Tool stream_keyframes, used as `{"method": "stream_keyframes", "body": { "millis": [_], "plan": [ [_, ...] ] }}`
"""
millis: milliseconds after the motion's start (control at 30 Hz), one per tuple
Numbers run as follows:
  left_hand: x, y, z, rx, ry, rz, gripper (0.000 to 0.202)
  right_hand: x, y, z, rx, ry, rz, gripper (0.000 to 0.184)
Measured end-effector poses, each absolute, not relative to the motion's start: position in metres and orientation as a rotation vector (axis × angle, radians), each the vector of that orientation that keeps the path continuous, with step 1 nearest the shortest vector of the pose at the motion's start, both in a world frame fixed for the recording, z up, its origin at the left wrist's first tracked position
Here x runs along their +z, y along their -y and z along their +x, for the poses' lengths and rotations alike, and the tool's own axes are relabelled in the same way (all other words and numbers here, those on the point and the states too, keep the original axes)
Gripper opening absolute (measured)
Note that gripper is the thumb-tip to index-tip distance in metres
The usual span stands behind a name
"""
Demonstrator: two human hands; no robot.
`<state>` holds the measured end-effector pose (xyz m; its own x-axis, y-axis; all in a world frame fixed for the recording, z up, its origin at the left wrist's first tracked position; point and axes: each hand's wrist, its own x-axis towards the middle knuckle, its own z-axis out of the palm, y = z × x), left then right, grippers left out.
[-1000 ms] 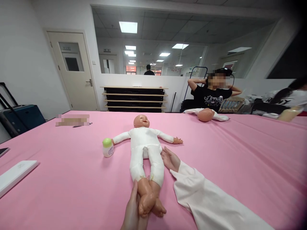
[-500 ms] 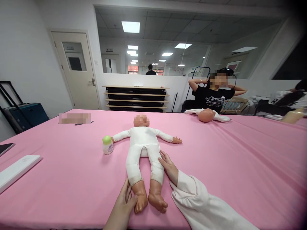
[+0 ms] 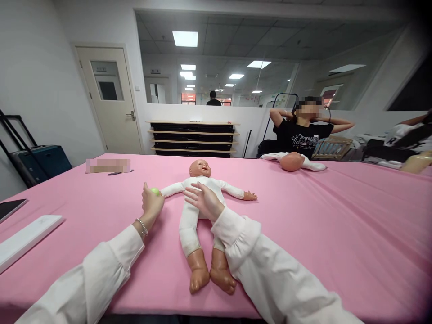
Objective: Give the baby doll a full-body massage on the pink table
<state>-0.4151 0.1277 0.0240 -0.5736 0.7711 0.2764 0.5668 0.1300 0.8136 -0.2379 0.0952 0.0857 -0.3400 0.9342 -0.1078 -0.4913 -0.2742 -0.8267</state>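
Note:
A baby doll [image 3: 191, 220] in a white cloth body lies face up on the pink-covered table, its feet toward me and its arms spread. To its left, my left hand [image 3: 152, 202] is wrapped round a small lotion bottle [image 3: 155, 191]. Only the bottle's green cap shows; the rest is hidden by the fingers. My right hand [image 3: 205, 200] is over the doll's torso with its fingers spread and nothing in it. Whether it touches the cloth, I cannot tell. My right sleeve covers part of one doll leg.
On the pink tablecloth [image 3: 303, 234], a white flat box [image 3: 32, 240] and a dark tablet [image 3: 11, 209] lie at left, a pen [image 3: 120, 172] at the back. A second doll [image 3: 292, 162] lies at the far edge. Behind it sits a person in a black shirt [image 3: 300, 137], arms raised.
My left hand has left the doll's foot and closed round the lotion bottle. My right hand has moved from the doll's thigh up over its torso.

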Motion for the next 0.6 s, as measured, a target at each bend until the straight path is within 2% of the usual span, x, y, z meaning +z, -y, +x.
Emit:
{"method": "stream_keyframes", "body": {
  "millis": [100, 300, 433, 500, 600],
  "plan": [
    [0.001, -0.130, -0.414, 1.505, -2.154, 1.520, 0.072, 0.087, -0.109, -0.255, 2.066, 0.714, -0.750, 0.042],
    [-0.015, -0.120, -0.415, 1.667, -1.880, 2.201, 0.060, 0.044, -0.124, -0.268, 2.132, 0.552, -0.671, 0.051],
    [-0.007, -0.110, -0.405, 1.334, -1.766, 2.757, 0.036, 0.026, -0.124, -0.270, 2.216, 0.572, -0.498, 0.057],
    [-0.004, -0.104, -0.400, 1.145, -1.682, 2.935, 0.037, 0.025, -0.124, -0.270, 2.260, 0.595, -0.428, 0.063],
    [-0.002, -0.098, -0.397, 1.106, -1.621, 3.008, 0.043, 0.026, -0.125, -0.268, 2.316, 0.579, -0.412, 0.071]
  ]
}}
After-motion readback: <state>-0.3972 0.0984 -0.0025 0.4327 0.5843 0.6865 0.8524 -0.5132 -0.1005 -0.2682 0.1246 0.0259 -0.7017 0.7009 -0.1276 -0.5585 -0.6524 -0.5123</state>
